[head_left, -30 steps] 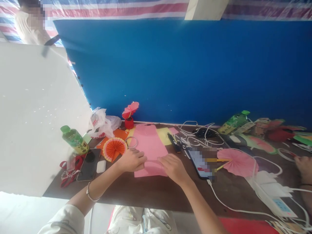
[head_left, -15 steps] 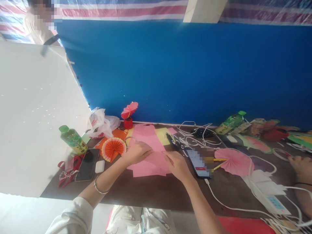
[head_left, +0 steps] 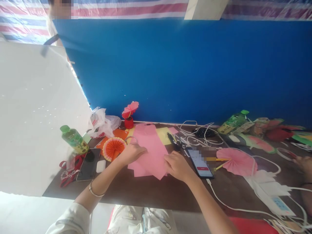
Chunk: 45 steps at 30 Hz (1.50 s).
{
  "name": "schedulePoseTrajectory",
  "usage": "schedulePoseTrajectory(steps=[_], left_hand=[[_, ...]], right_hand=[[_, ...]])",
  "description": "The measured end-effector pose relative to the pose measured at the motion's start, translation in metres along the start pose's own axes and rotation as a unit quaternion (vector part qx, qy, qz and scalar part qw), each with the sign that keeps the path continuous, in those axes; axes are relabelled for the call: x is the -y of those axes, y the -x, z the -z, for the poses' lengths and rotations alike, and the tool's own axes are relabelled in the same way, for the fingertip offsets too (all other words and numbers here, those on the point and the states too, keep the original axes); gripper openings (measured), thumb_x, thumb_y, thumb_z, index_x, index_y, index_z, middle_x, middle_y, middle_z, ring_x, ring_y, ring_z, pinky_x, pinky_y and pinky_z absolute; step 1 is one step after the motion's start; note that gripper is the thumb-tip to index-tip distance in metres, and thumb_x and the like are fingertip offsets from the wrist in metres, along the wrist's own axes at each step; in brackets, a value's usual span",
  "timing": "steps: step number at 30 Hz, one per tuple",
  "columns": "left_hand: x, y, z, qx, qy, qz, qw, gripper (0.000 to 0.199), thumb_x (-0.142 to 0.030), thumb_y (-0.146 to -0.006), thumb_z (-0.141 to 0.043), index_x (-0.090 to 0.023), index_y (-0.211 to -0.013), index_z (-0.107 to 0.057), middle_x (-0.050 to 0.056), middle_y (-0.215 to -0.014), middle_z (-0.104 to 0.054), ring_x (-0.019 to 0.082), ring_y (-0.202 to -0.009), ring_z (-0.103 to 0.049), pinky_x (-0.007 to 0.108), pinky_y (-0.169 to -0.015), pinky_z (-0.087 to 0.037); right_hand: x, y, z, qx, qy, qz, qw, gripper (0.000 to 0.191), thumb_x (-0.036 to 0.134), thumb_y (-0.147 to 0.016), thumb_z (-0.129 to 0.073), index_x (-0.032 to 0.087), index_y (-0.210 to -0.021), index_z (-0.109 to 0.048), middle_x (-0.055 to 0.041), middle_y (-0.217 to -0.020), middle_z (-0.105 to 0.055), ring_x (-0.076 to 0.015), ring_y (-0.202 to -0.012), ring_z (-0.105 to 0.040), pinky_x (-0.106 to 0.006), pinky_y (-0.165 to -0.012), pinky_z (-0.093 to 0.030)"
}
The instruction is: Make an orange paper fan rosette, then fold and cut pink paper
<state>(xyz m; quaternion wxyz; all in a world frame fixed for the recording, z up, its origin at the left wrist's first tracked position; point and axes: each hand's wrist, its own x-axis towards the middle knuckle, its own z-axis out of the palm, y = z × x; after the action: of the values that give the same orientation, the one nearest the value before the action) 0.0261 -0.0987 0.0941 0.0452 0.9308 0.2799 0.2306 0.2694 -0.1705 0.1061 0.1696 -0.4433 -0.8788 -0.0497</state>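
Note:
Pink paper sheets [head_left: 152, 143] lie overlapping on the dark table, one turned so that a corner points toward me. My right hand [head_left: 177, 165] pinches the right edge of the top pink sheet between thumb and fingers. On the opposite side, my left hand [head_left: 133, 153] is closed with its fingertips at the sheet's left edge; whether it grips the paper is hard to make out. Just left of that hand sits a round pleated orange paper fan [head_left: 114, 149]. Yellow paper [head_left: 163, 136] shows from under the pink sheets.
A green-capped bottle [head_left: 74, 139], a dark phone [head_left: 89, 164] and a white earbud case [head_left: 100, 166] stand or lie at left. A pink paper flower [head_left: 130, 110] is behind. To the right are a lit phone [head_left: 198, 162], a pink fan [head_left: 237, 161], cables, a power strip [head_left: 278, 203] and another person's hand [head_left: 303, 165].
The top pink sheet has turned, its near corner now pointing toward me. My hands have moved slightly apart, the left one a little to the left.

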Motion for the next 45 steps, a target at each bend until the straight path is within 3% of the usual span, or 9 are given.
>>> schedulePoseTrajectory(steps=[5,10,14,20,27,32,38,43,45], left_hand=[[0.018,0.006,0.014,-0.046,0.008,0.07,0.996,0.029,-0.028,-0.09,-0.037,-0.018,-0.087,-0.064,0.004,-0.071,-0.064,0.013,-0.066,-0.057,0.024,-0.063,-0.041],[0.008,0.001,0.014,-0.03,-0.011,0.0,0.999,0.031,-0.028,-0.091,-0.035,-0.017,-0.083,-0.064,0.003,-0.06,-0.058,0.013,-0.06,-0.054,0.024,-0.061,-0.039],[0.005,0.0,0.008,-0.034,-0.008,-0.011,0.999,0.031,-0.027,-0.091,-0.035,-0.017,-0.084,-0.064,0.003,-0.06,-0.058,0.013,-0.059,-0.053,0.024,-0.06,-0.038],[0.014,0.007,0.007,-0.01,0.025,0.02,0.999,0.029,-0.03,-0.09,-0.037,-0.018,-0.086,-0.064,0.003,-0.064,-0.062,0.013,-0.061,-0.056,0.024,-0.063,-0.041],[0.026,0.013,0.022,-0.071,0.097,0.186,0.975,0.031,-0.033,-0.089,-0.037,-0.018,-0.085,-0.063,0.0,-0.067,-0.062,0.011,-0.06,-0.057,0.021,-0.061,-0.042],[0.024,0.011,0.007,-0.09,0.165,0.209,0.96,0.031,-0.033,-0.089,-0.037,-0.015,-0.081,-0.061,0.001,-0.069,-0.061,0.012,-0.064,-0.057,0.021,-0.059,-0.044],[0.026,0.014,-0.009,-0.095,0.181,0.23,0.952,0.033,-0.033,-0.09,-0.034,-0.014,-0.094,-0.06,0.008,-0.09,-0.065,0.017,-0.081,-0.06,0.028,-0.07,-0.048],[0.002,0.013,-0.009,-0.157,0.008,0.196,0.968,0.053,-0.034,-0.086,-0.043,-0.012,-0.132,-0.032,0.022,-0.135,-0.038,0.03,-0.124,-0.038,0.049,-0.097,-0.034],[-0.014,0.01,-0.01,-0.098,-0.018,0.111,0.989,0.064,-0.04,-0.081,-0.049,-0.013,-0.135,-0.029,0.021,-0.137,-0.036,0.032,-0.129,-0.031,0.053,-0.102,-0.025]], right_hand=[[-0.013,0.018,0.011,0.001,-0.021,-0.057,0.998,0.021,0.016,-0.086,-0.036,0.02,-0.07,-0.049,-0.0008,-0.059,-0.055,-0.0153,-0.056,-0.047,-0.029,-0.062,-0.033],[-0.002,0.01,0.015,-0.038,-0.061,-0.079,0.994,0.026,0.029,-0.086,-0.044,0.019,-0.11,-0.049,-0.0091,-0.104,-0.062,-0.0215,-0.093,-0.056,-0.033,-0.078,-0.038],[0.006,-0.003,0.011,-0.022,-0.07,-0.043,0.996,0.017,0.021,-0.088,-0.039,0.019,-0.087,-0.056,-0.0036,-0.079,-0.064,-0.0156,-0.071,-0.056,-0.029,-0.07,-0.037],[0.001,0.0,0.001,-0.039,-0.053,-0.007,0.998,0.026,0.011,-0.081,-0.039,0.019,-0.057,-0.045,0.003,-0.051,-0.047,-0.0101,-0.048,-0.037,-0.025,-0.056,-0.03],[-0.015,0.012,-0.003,-0.037,-0.085,-0.104,0.99,0.02,0.012,-0.074,-0.044,0.019,-0.057,-0.051,0.002,-0.053,-0.05,-0.0111,-0.049,-0.042,-0.025,-0.055,-0.033],[0.002,0.003,-0.024,-0.005,-0.314,-0.183,0.932,0.025,0.032,-0.079,-0.052,0.018,-0.1,-0.056,-0.0052,-0.091,-0.06,-0.0158,-0.078,-0.055,-0.028,-0.07,-0.045],[0.014,-0.008,-0.059,-0.081,-0.495,-0.32,0.804,0.031,0.045,-0.075,-0.055,0.017,-0.063,-0.053,0.0011,-0.056,-0.052,-0.0136,-0.058,-0.051,-0.026,-0.058,-0.043],[0.016,-0.011,-0.064,-0.119,-0.515,-0.344,0.776,0.033,0.046,-0.071,-0.06,0.017,-0.057,-0.053,0.0,-0.055,-0.054,-0.0138,-0.057,-0.051,-0.026,-0.059,-0.041],[0.016,-0.011,-0.065,-0.124,-0.514,-0.344,0.776,0.036,0.049,-0.07,-0.06,0.018,-0.054,-0.052,0.0007,-0.052,-0.052,-0.0133,-0.054,-0.049,-0.025,-0.056,-0.04]])
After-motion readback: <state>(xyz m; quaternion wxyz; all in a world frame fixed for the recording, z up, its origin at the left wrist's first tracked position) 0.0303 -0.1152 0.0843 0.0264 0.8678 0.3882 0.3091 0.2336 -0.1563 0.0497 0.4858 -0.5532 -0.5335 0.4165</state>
